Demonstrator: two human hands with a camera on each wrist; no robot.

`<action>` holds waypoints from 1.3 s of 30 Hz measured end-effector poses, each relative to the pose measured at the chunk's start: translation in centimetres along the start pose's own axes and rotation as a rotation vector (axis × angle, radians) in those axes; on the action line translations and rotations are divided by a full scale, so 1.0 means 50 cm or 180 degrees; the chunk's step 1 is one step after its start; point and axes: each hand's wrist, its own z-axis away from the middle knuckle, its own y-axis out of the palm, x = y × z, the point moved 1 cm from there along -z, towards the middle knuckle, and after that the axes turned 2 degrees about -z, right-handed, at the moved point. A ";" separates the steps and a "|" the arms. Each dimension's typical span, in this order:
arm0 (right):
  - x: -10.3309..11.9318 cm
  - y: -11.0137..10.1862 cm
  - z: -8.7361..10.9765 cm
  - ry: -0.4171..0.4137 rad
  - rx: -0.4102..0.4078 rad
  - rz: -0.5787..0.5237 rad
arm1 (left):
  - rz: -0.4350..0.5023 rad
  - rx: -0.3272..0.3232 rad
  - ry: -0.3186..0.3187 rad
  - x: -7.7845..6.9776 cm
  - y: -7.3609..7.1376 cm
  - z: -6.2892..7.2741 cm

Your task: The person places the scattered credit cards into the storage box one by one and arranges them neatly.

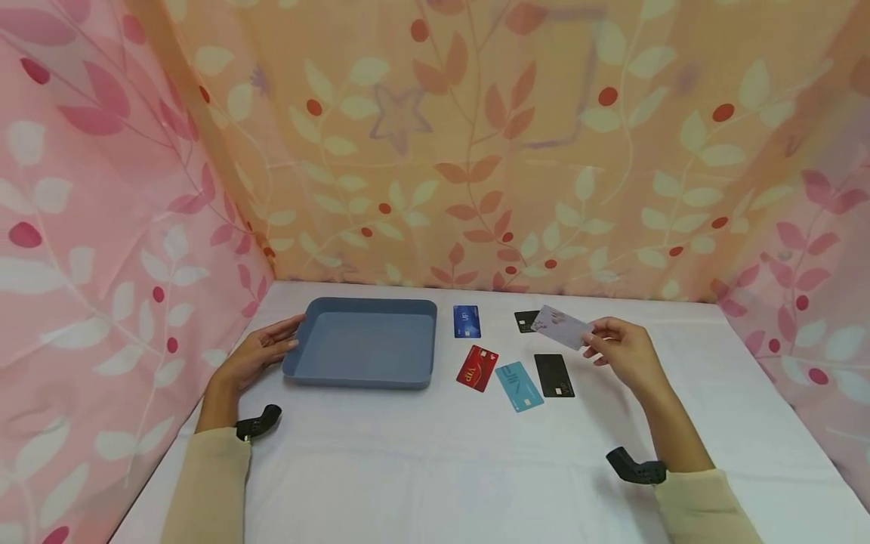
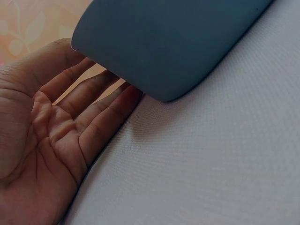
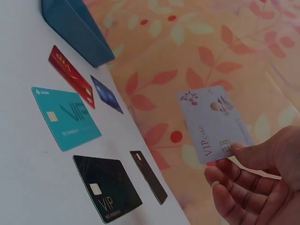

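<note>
A pale lilac-white VIP card (image 1: 560,327) with a gold chip is pinched between the thumb and fingers of my right hand (image 1: 627,353). It is held up off the table and overlaps a small black card (image 1: 525,322) in the head view. Closest to that hand on the cloth lies another black VIP card (image 3: 107,190). At the far left, my left hand (image 1: 254,357) touches the left side of a blue-grey rectangular tray (image 1: 367,344), its fingers extended. The left wrist view shows those fingertips against the tray's wall (image 2: 159,51), partly hidden behind it.
Between tray and right hand lie a blue card (image 1: 466,321), a red VIP card (image 1: 477,368) and a light-blue VIP card (image 1: 519,386). White cloth (image 1: 421,468) covers the table. Flower-patterned curtains (image 1: 469,151) enclose the back and both sides.
</note>
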 end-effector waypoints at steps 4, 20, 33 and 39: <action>0.016 0.026 0.006 -0.0140 0.0024 0.0014 | 0.0011 0.0018 -0.0003 0.004 0.003 -0.008; 0.083 0.133 -0.012 -0.0363 0.0210 0.0092 | 0.0032 0.0054 0.0103 -0.007 0.003 -0.001; 0.148 0.210 -0.045 -0.0437 0.0594 -0.0152 | 0.0080 0.0036 0.0092 -0.003 0.012 -0.008; 0.163 0.254 -0.067 -0.0311 0.0788 -0.0398 | 0.0014 0.0062 0.0065 0.003 0.012 -0.009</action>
